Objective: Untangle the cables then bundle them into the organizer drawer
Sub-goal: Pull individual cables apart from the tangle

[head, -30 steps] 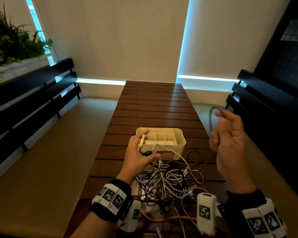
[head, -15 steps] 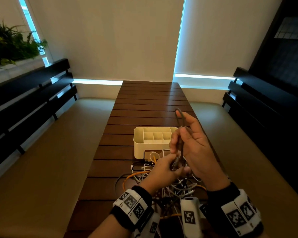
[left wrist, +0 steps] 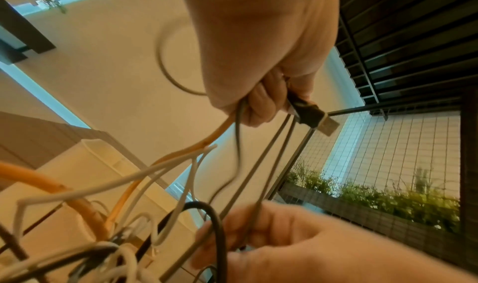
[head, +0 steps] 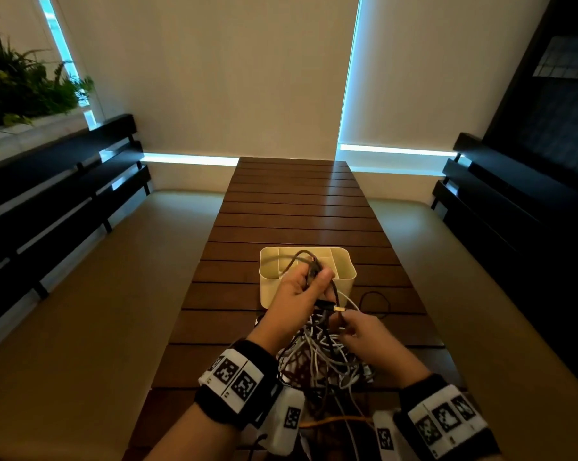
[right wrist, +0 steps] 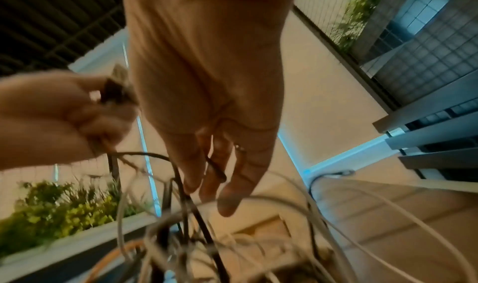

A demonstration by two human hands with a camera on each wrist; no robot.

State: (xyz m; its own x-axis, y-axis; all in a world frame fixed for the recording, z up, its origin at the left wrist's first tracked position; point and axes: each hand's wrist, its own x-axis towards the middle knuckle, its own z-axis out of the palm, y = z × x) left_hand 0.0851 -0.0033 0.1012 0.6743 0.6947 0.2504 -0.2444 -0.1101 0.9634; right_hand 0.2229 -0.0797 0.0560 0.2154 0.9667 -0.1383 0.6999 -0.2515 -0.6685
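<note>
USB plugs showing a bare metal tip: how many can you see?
1. The USB plug sticks out below the left hand, above the cable pile. Others may be buried in the tangle.

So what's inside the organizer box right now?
The cream organizer box shows bare dividers at its left and right ends. The left hand, gripping a looped grey cable, covers its middle compartments.

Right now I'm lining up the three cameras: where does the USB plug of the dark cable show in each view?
Head: the USB plug sits at centre, below the left hand, just above the right hand.
Left wrist: it sticks out of the left hand's grip at centre right.
Right wrist: only a blurred dark plug body shows, upper left.
Shared landmark: the cream organizer; in the right wrist view it cannot be made out for sure.
</note>
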